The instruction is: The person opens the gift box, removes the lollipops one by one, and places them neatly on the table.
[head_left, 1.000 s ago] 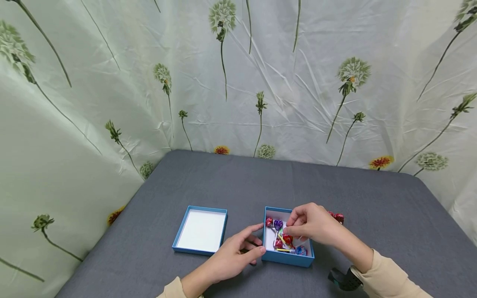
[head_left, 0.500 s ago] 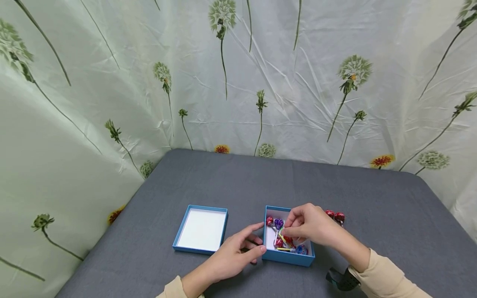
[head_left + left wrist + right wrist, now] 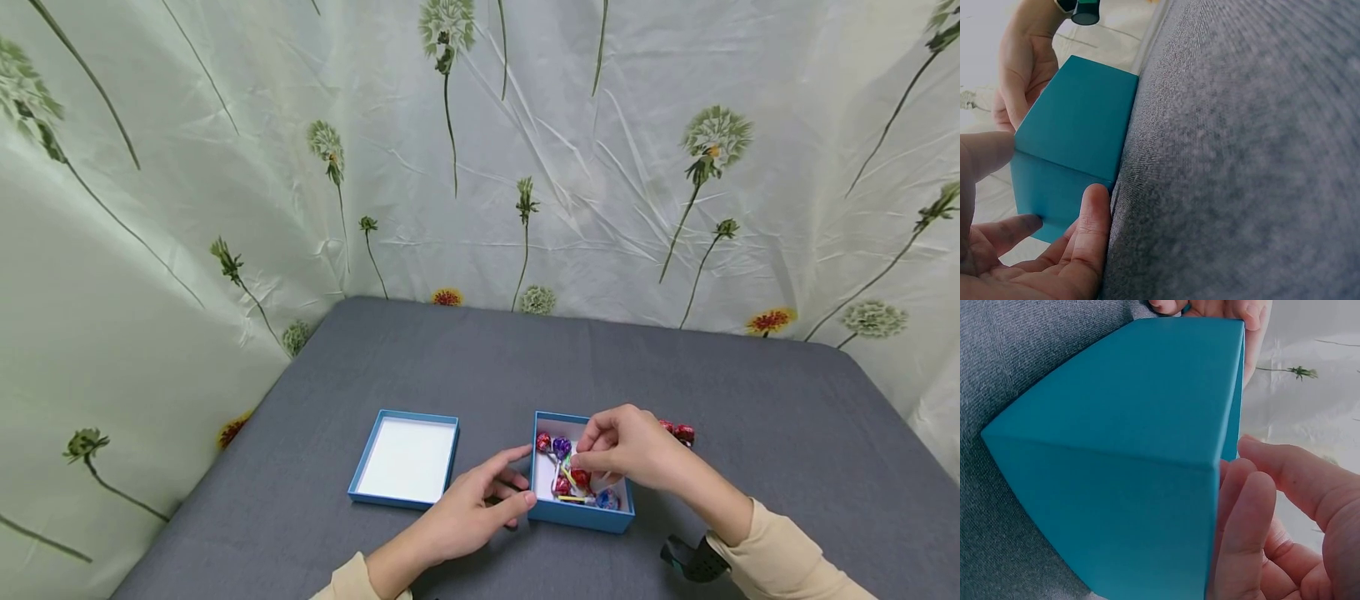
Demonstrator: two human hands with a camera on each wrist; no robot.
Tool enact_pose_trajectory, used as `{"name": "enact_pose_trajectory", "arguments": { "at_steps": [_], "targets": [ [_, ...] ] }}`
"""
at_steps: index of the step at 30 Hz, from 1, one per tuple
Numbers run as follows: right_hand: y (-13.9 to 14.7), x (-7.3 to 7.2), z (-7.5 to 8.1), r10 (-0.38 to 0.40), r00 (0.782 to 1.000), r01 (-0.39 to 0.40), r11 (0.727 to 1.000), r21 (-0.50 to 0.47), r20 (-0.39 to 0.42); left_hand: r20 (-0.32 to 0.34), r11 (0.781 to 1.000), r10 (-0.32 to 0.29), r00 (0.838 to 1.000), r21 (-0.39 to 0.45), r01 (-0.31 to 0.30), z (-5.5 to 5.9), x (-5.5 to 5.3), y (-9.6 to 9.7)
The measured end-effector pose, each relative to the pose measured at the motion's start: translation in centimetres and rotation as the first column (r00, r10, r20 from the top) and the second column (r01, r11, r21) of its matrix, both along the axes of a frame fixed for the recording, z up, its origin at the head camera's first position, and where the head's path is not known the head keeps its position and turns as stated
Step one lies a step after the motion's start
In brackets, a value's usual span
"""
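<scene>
A blue box [image 3: 581,517] with a white inside holds several wrapped lollipops, among them a purple lollipop [image 3: 561,447], a red lollipop [image 3: 543,442] and a blue lollipop [image 3: 607,499]. My left hand [image 3: 480,504] steadies the box from its left, index fingertip and thumb against the wall; the left wrist view shows the fingers spread along the blue side. Over the box's right part, my right hand [image 3: 626,446] reaches in and pinches a lollipop, with a red wrapper [image 3: 581,477] showing below the fingers. The right wrist view hides its fingertips partly behind the box wall [image 3: 1147,394].
The box lid [image 3: 405,458], blue-rimmed and white inside, lies left of my left hand. Beyond my right hand, red lollipops [image 3: 683,433] lie on the grey cloth-covered table [image 3: 480,358]. A flower-printed curtain [image 3: 480,150] hangs behind and at the left.
My right hand shifts slightly within the box, its fingers dipping left and then back right over the red lollipop. The left hand keeps its place at the box.
</scene>
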State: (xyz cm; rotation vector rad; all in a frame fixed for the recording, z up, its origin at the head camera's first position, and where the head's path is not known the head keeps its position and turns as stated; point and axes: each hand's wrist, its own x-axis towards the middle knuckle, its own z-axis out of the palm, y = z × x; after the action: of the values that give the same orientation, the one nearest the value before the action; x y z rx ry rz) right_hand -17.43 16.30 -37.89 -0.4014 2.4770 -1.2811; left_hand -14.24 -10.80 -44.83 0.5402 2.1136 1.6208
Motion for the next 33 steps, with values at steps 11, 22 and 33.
{"name": "enact_pose_trajectory", "arguments": {
  "at_steps": [11,22,33],
  "targets": [
    [-1.2,0.1,-0.5,0.048,0.999,-0.047,0.998,0.050,-0.005,-0.013,1.000,0.000,1.000,-0.002,0.000,0.1,0.0,0.0],
    [-2.4,0.2,-1.3,0.111,0.991,-0.106,0.991,0.081,-0.068,0.008,1.000,-0.004,1.000,-0.006,0.004,-0.2,0.0,-0.1],
    [-3.3,0.3,-1.8,0.125,0.986,-0.116,0.990,0.085,-0.108,0.013,1.000,-0.002,1.000,0.004,0.002,-0.4,-0.1,-0.2]
  ]
}}
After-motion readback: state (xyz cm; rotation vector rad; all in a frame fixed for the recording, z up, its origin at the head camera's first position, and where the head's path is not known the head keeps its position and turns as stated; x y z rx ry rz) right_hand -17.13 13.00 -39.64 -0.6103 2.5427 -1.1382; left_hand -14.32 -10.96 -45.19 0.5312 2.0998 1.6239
